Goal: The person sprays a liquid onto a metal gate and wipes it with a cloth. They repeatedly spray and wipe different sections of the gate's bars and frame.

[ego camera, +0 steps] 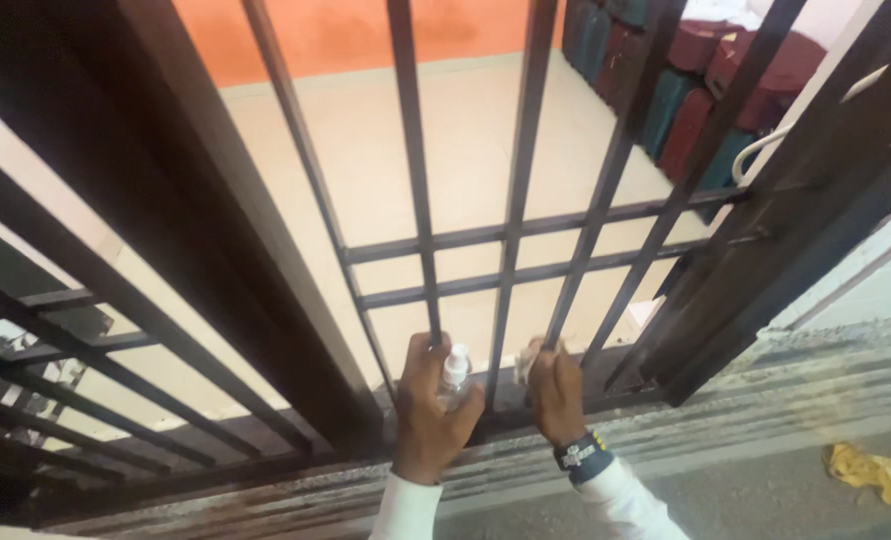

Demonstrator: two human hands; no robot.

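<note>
Cream tiled floor [465, 150] and an orange wall [345, 30] show behind a dark barred metal gate [420, 200], with red and teal suitcases [685, 90] stacked at the far right edge of that floor and a crumpled yellow rag [880, 475] on the concrete out front. The left hand [430, 410] has its grip closed round a small clear spray bottle [454, 372], nozzle up near the gate's bottom rail, probably to wet the bars. The right hand [555, 395], wristwatch [578, 452] on, pinches a pale cloth [533, 357] against a bar, looks like wiping; any label is hidden.
</note>
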